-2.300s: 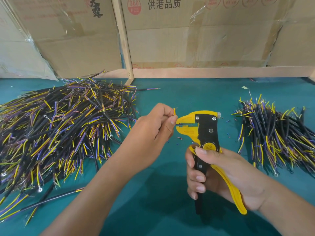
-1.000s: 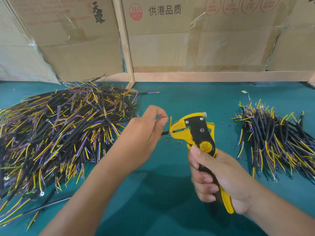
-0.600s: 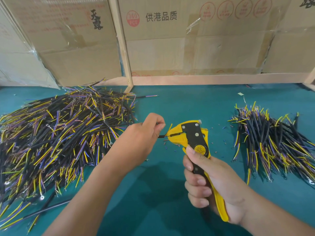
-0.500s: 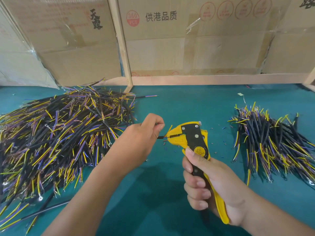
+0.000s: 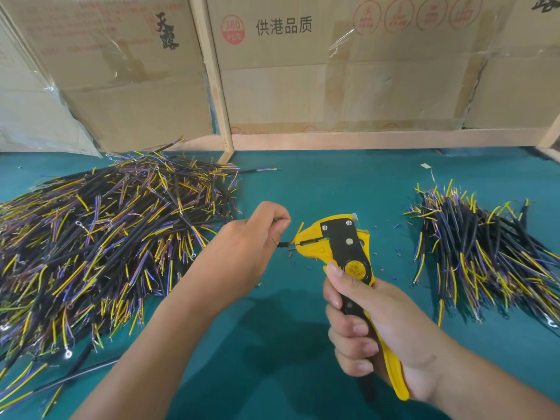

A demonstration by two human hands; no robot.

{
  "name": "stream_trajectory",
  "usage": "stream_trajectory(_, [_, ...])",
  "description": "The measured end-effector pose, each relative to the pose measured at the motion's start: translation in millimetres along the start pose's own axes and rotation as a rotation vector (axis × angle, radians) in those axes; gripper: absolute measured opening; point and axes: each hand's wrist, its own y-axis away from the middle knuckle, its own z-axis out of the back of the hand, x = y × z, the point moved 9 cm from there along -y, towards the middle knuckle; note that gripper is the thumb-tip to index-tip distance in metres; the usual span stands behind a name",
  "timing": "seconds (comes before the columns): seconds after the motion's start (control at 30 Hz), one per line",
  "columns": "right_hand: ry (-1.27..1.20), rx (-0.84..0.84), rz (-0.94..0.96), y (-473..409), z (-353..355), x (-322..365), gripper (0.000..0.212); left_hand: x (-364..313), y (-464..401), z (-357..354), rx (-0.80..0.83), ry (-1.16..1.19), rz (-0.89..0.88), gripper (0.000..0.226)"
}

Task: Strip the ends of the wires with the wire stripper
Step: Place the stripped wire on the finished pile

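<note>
Now, our left hand (image 5: 251, 250): pinches the black wire (image 5: 283, 244), feeding its end in from 9 o'clock.
Our right hand (image 5: 372, 325): grips the wire stripper (image 5: 342, 247) handles, above the tabletop (image 5: 333, 183).
Wire piles: 9 and 3 o'clock.

big wire pile (image 5: 100, 237) left | wire stripper (image 5: 339, 247) centre | small pile (image 5: 485, 259) right | boxes (image 5: 333, 71) behind

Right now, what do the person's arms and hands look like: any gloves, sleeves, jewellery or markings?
Both forearms are bare up to the frame edge; no sleeve shows. The left hand and the right hand wear no gloves, and no rings, watch, bands or markings are visible on either. The fingernails are short and unpainted.
</note>
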Motion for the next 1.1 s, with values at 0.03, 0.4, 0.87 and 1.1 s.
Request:
stream_trajectory(0.03, [0.007,0.001,-0.001,0.0,0.7,0.3,0.05,1.0,0.1,0.8,0.0,0.007,0.001,0.031])
stream_trajectory(0.4, [-0.157,-0.163,0.186,-4.9,32.8,37.6,0.037,41.7,-4.1,45.4,-0.189,-0.096,0.111,0.011])
stream_trajectory(0.87, [-0.204,0.124,0.051,-29.6,17.3,-7.3,0.038,22.3,-5.9,6.9,-0.026,-0.117,0.071,0.022])
stream_trajectory(1.1, [-0.183,0.115,0.064,-32.0,18.9,-9.2,0.038,21.8,-4.5,3.3,-0.006,-0.178,0.056,0.026])
